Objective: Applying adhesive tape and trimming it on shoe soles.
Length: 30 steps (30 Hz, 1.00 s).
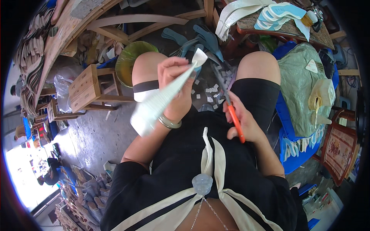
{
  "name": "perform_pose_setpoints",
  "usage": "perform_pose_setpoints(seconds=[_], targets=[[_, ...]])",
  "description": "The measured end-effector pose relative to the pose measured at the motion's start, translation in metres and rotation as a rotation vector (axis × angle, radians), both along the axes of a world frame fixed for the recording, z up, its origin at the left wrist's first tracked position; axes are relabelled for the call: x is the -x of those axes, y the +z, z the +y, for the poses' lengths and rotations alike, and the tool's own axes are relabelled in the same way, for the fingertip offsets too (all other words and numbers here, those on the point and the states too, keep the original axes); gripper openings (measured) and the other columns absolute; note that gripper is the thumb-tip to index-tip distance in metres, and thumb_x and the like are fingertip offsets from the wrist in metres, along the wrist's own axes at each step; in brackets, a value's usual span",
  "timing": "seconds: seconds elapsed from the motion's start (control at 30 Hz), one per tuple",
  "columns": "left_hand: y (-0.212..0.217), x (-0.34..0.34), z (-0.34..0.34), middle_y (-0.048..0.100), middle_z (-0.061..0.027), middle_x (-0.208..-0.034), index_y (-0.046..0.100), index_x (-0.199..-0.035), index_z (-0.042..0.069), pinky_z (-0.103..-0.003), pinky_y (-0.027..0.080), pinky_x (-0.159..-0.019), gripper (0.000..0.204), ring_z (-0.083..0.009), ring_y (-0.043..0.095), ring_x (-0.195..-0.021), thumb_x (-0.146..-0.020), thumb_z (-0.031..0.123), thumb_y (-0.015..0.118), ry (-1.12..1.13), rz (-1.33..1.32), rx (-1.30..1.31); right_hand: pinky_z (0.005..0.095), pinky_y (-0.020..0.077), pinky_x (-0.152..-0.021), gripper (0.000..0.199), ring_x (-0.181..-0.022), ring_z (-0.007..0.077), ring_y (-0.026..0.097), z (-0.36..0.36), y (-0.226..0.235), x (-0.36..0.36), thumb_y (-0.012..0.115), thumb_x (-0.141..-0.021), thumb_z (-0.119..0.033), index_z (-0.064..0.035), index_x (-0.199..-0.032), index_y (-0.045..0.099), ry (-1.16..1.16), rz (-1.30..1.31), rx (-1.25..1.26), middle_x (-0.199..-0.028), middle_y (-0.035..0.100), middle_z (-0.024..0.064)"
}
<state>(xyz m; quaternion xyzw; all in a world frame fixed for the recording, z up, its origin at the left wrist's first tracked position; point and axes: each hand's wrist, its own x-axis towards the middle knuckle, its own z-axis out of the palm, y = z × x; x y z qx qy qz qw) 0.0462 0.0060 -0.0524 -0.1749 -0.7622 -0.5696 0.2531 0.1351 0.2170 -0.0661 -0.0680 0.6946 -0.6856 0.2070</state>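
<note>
A long white strip point(152, 107) is gripped in my left hand point(175, 90), above my left thigh. Its wide, motion-blurred end hangs toward my left forearm, while a short end pokes up past my fingertips. I cannot make out what it is made of. In my right hand point(246, 121), over my right thigh, is a pair of scissors point(236, 122) with orange handles. The dark blades point up and forward, to the right of the strip and apart from it. Small white square pieces point(211, 91) lie scattered on the floor between my knees.
Blue-grey sole-shaped pieces point(208, 38) lie ahead on the floor. A green bucket point(129, 63) and wooden stool point(86, 86) stand left. At right, a green sheet point(296, 84) covers a blue container point(281, 104). White strips point(235, 15) lie on the table point(266, 32) at far right.
</note>
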Motion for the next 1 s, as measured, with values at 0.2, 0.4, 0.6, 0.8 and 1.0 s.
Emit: perform_pose_setpoints(seconds=[0.2,0.4,0.6,0.8,1.0], targets=[[-0.016,-0.006,-0.002,0.051,-0.0083,-0.097,0.065,-0.096,0.008,-0.031,0.048,-0.078,0.038,-0.0225,0.055,-0.090,-0.061,0.002,0.078,-0.039,0.266,0.086,0.0400,0.0411,-0.097,0.112,-0.118,0.0388,0.051,-0.011,0.008,0.005,0.084,-0.054,-0.055,-0.0019,-0.138,0.032,0.030,0.146,-0.260,-0.128,0.049,0.0233],[-0.015,-0.001,-0.006,0.052,-0.0061,-0.089,0.063,-0.096,0.004,-0.031,0.049,-0.075,0.030,-0.0196,0.055,-0.082,-0.069,0.003,0.075,-0.235,0.114,0.012,0.0329,0.0448,-0.091,0.089,-0.104,0.0285,0.059,-0.004,0.012,0.007,0.087,-0.062,-0.033,-0.0016,-0.132,0.042,-0.031,0.195,-0.307,-0.114,0.057,0.0184],[0.005,0.017,-0.016,0.061,-0.0150,-0.113,0.055,-0.113,0.001,-0.035,0.052,-0.084,0.028,-0.0243,0.061,-0.100,-0.090,0.015,0.061,-0.455,-0.848,-0.535,0.0238,0.0471,-0.079,0.068,-0.085,0.0052,0.054,0.026,0.009,0.004,0.087,-0.065,-0.015,-0.0023,-0.124,0.057,-0.246,-0.099,-0.073,-0.089,0.062,-0.0013],[0.005,0.012,-0.005,0.062,-0.0247,-0.110,0.052,-0.117,-0.004,-0.041,0.054,-0.086,0.032,-0.0328,0.063,-0.104,-0.095,0.019,0.053,-0.662,-1.024,-0.820,0.0427,0.0503,-0.071,0.052,-0.079,0.0368,0.063,0.072,0.015,0.042,0.070,-0.079,-0.026,-0.0090,-0.125,0.054,-0.618,0.484,-1.145,-0.088,0.065,0.0191],[0.002,0.009,0.021,0.065,-0.0131,-0.101,0.057,-0.110,-0.001,-0.033,0.052,-0.081,0.027,-0.0213,0.064,-0.093,-0.092,0.019,0.061,-0.573,-1.020,-0.682,0.0459,0.0503,-0.070,0.046,-0.080,0.0379,0.064,0.093,0.021,0.047,0.063,-0.085,-0.033,-0.0093,-0.123,0.055,-0.432,0.303,-1.389,-0.088,0.064,0.0209]])
